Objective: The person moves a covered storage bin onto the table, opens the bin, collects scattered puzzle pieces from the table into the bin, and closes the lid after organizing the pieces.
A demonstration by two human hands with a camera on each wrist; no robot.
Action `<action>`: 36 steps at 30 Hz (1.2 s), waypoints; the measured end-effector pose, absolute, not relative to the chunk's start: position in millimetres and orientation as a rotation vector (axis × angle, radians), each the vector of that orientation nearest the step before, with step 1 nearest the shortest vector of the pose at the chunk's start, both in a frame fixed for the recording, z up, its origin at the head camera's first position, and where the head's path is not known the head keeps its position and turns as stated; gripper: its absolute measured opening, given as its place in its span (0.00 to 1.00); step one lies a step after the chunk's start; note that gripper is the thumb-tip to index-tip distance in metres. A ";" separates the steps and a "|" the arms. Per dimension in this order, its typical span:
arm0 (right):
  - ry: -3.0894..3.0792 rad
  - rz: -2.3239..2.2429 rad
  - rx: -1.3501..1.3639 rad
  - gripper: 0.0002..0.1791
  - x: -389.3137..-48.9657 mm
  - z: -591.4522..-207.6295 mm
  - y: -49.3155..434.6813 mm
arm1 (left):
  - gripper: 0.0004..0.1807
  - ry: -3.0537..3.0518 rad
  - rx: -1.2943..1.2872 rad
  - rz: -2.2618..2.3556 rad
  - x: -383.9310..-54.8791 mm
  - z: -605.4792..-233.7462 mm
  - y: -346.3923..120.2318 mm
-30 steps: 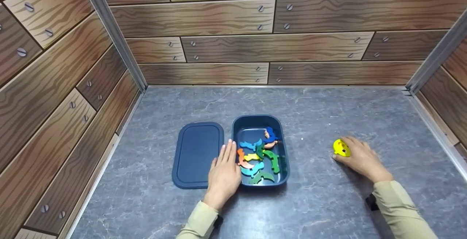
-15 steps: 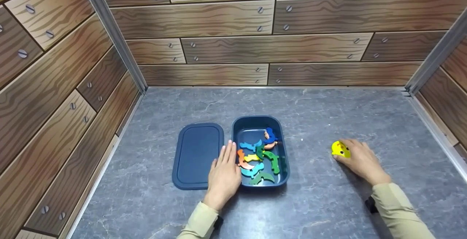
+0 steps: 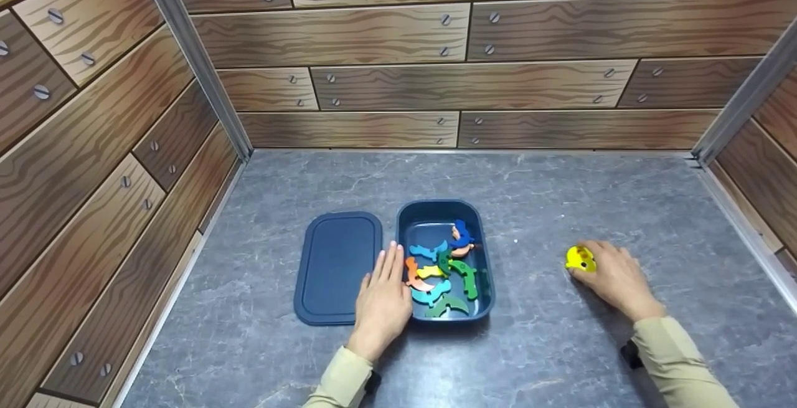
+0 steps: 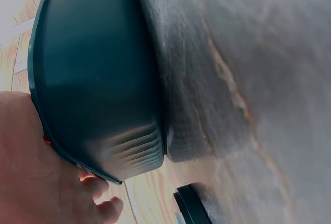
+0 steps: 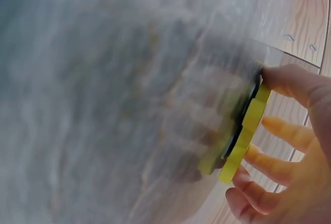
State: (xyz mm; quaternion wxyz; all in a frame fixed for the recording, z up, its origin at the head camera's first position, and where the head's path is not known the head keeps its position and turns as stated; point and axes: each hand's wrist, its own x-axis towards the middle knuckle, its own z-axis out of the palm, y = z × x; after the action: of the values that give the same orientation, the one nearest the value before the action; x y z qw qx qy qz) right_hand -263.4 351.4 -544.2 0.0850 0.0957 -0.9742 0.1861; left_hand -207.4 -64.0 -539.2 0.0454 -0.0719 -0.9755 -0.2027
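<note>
My left hand (image 3: 383, 299) lies with straight fingers along the left wall of a dark blue plastic box (image 3: 487, 271). In the left wrist view the hand reaches over the rim of the box (image 4: 98, 63). Several colourful curved toy pieces (image 3: 464, 278), among them green, blue, orange and yellow ones, lie inside the box. Off to the right, my right hand (image 3: 616, 274) grips a round yellow toy piece (image 3: 579, 260) with dark eye-like spots. In the right wrist view the thumb and fingertips hold the thick edge of this yellow piece (image 5: 245, 133), close over the table.
A matching dark blue lid (image 3: 339, 268) lies flat on the grey marbled table (image 3: 529, 184), left of the box and beside the left hand. Wood-patterned walls (image 3: 386, 84) stand at the back and on both sides.
The yellow toy piece has turned in my right hand, and its spots have shifted. The right hand has moved slightly left and down in view. My left hand stays at the box.
</note>
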 end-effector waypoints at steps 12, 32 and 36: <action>-2.838 0.620 0.308 0.28 -259.8 -541.5 350.0 | 0.34 -2.973 -0.224 -0.633 -208.3 -538.4 -64.0; -2.758 0.662 0.324 0.29 -254.6 -534.4 338.7 | 0.34 -2.980 -0.220 -0.637 -207.7 -539.3 -63.7; -2.740 0.676 0.338 0.30 -253.0 -529.6 333.3 | 0.34 -2.982 -0.216 -0.638 -207.4 -538.6 -63.8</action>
State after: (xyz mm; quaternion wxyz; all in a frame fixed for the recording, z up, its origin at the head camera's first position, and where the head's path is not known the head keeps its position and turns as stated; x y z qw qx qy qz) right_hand -253.0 333.3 -529.6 0.1492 0.1178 -0.9532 0.2351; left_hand -207.4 -63.8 -538.6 0.0420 -0.0707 -0.9746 -0.2084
